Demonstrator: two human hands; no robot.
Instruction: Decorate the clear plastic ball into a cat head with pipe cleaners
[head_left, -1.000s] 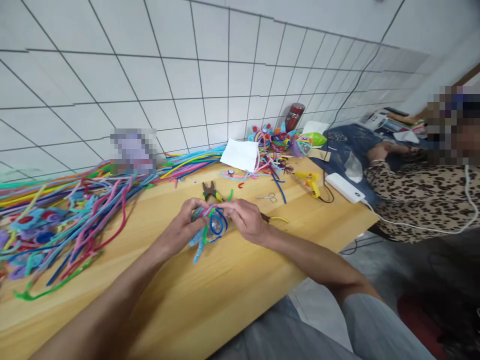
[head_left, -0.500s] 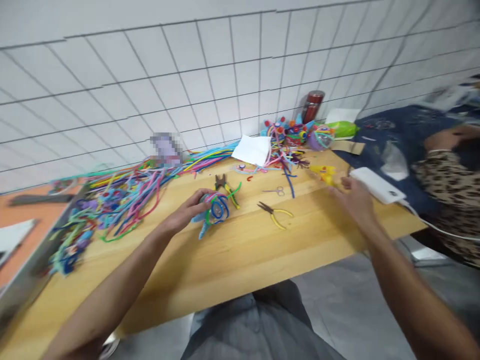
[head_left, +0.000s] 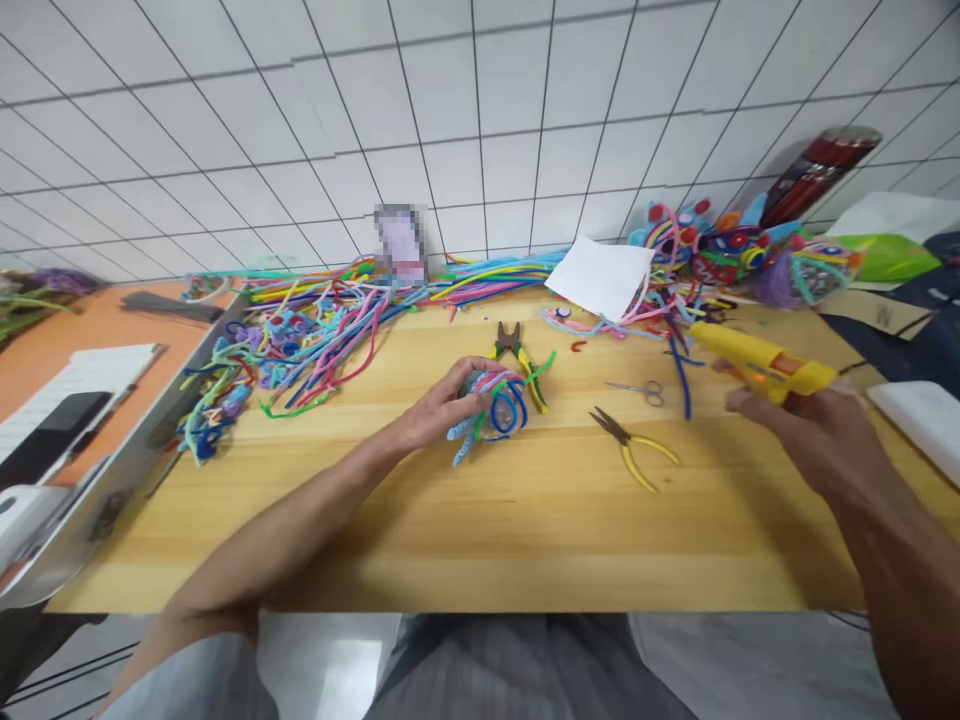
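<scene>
Our left hand (head_left: 439, 405) cups the pipe-cleaner bundle (head_left: 491, 410) on the surface (head_left: 525, 520); our right hand (head_left: 810, 435) grips the glue gun (head_left: 757, 362), nozzle pointing left toward it, well apart.

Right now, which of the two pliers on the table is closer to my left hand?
The green-and-yellow-handled pliers, right beside the left hand; the all-yellow-handled pliers lie farther right.

My one camera sits on my head, looking forward and down, close over the wooden table (head_left: 525, 530), facing the tiled wall (head_left: 480, 110) behind it.
</scene>
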